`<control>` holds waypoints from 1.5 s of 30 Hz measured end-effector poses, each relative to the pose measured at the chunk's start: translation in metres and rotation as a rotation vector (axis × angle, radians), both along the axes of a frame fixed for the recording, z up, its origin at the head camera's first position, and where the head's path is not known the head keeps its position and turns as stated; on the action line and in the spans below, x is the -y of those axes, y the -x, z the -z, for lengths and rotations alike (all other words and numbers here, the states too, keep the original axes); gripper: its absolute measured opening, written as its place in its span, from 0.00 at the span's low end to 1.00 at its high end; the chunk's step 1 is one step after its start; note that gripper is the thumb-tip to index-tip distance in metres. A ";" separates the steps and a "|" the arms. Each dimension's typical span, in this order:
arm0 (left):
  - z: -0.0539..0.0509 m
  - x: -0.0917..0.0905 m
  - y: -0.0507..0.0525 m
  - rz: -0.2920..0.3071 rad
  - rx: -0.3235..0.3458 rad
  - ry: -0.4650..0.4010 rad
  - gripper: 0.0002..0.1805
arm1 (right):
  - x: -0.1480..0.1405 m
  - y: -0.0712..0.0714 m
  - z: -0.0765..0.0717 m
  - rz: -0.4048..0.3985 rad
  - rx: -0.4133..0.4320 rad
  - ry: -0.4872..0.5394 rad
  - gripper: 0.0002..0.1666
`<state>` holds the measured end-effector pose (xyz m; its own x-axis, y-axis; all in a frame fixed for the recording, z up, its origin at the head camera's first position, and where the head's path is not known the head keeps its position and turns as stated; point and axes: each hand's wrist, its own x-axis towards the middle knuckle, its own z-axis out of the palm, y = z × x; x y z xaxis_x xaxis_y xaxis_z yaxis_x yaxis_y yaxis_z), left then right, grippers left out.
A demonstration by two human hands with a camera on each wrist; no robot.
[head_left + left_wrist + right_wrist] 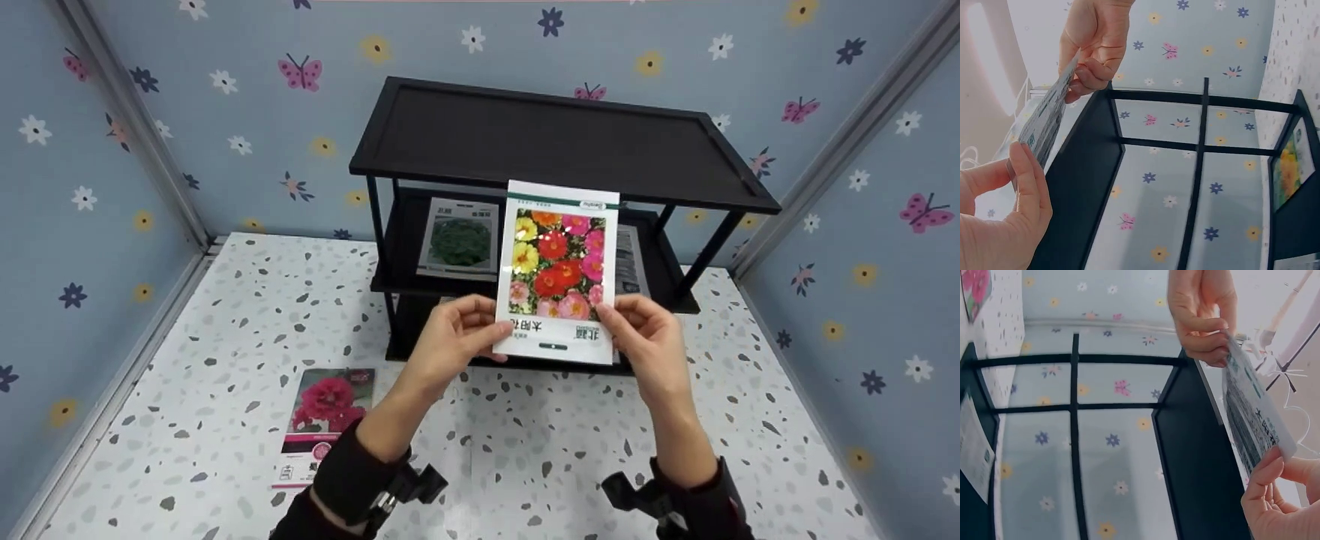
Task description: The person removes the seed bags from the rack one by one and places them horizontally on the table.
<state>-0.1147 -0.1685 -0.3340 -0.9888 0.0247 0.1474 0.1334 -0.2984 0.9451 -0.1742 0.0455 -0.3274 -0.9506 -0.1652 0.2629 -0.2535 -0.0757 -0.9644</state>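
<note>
Wristbands (352, 472) at bottom; left hand (447, 343) and right hand (652, 339) pinch a packet (557, 262) mid-frame. Likely positioning it; next calls for steadiness.

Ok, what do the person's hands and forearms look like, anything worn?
The left hand and right hand are bare, with no gloves or rings showing. The left wrist wears a wide black band with a blocky black attachment; a black sleeve shows behind it. The right wrist has a similar dark band and attachment.
</note>
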 end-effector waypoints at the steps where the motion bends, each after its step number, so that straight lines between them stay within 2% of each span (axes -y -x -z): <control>1: 0.005 0.001 -0.002 -0.004 0.006 0.002 0.11 | 0.000 -0.003 0.004 -0.001 0.005 0.002 0.04; 11: 0.046 0.003 -0.019 -0.071 0.074 0.027 0.11 | 0.005 -0.019 0.047 -0.050 0.080 0.039 0.05; 15: 0.061 0.002 -0.027 -0.086 0.102 0.018 0.12 | 0.005 -0.019 0.075 -0.112 0.043 0.083 0.09; 16: 0.066 0.002 -0.028 -0.090 0.109 0.016 0.12 | 0.000 -0.007 0.104 -0.145 0.017 0.113 0.10; 18: 0.074 0.003 -0.031 -0.098 0.125 0.019 0.13 | -0.005 0.004 0.139 -0.175 -0.010 0.124 0.10; 21: 0.086 0.003 -0.036 -0.115 0.161 0.036 0.14 | -0.015 0.026 0.199 -0.215 -0.026 0.106 0.09; 22: 0.091 0.003 -0.037 -0.122 0.175 0.042 0.14 | -0.018 0.033 0.220 -0.198 -0.011 0.071 0.10; 23: 0.094 0.003 -0.039 -0.128 0.188 0.048 0.14 | -0.013 0.020 0.200 -0.195 -0.005 0.061 0.09; 25: 0.102 0.004 -0.041 -0.140 0.214 0.057 0.14 | -0.012 0.017 0.208 -0.195 0.010 0.050 0.10; 29: 0.113 0.005 -0.044 -0.156 0.233 0.067 0.15 | -0.004 -0.004 0.191 -0.191 0.036 0.072 0.11; 30: 0.115 0.005 -0.045 -0.158 0.233 0.070 0.15 | -0.006 -0.001 0.203 -0.179 0.046 0.058 0.12; 31: 0.117 0.005 -0.045 -0.160 0.231 0.075 0.15 | -0.006 -0.002 0.206 -0.182 0.039 0.056 0.11; 34: 0.123 0.005 -0.046 -0.168 0.223 0.086 0.16 | -0.003 -0.009 0.202 -0.179 0.061 0.057 0.13; 37: 0.128 0.006 -0.046 -0.177 0.223 0.092 0.16 | -0.002 -0.013 0.202 -0.178 0.068 0.037 0.10; 39: 0.130 0.006 -0.047 -0.183 0.228 0.096 0.16 | 0.001 -0.019 0.190 -0.161 0.105 0.015 0.11; 42: 0.131 0.007 -0.048 -0.186 0.233 0.097 0.16 | 0.007 -0.030 0.164 -0.125 0.198 -0.037 0.14; 45: 0.130 0.008 -0.049 -0.188 0.230 0.103 0.16 | 0.010 -0.033 0.146 -0.130 0.303 -0.082 0.13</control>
<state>-0.0655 -0.1764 -0.4641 -0.9845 -0.1585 -0.0747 -0.0440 -0.1895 0.9809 -0.1409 0.0351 -0.4731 -0.9529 -0.2993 -0.0481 0.0527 -0.0073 -0.9986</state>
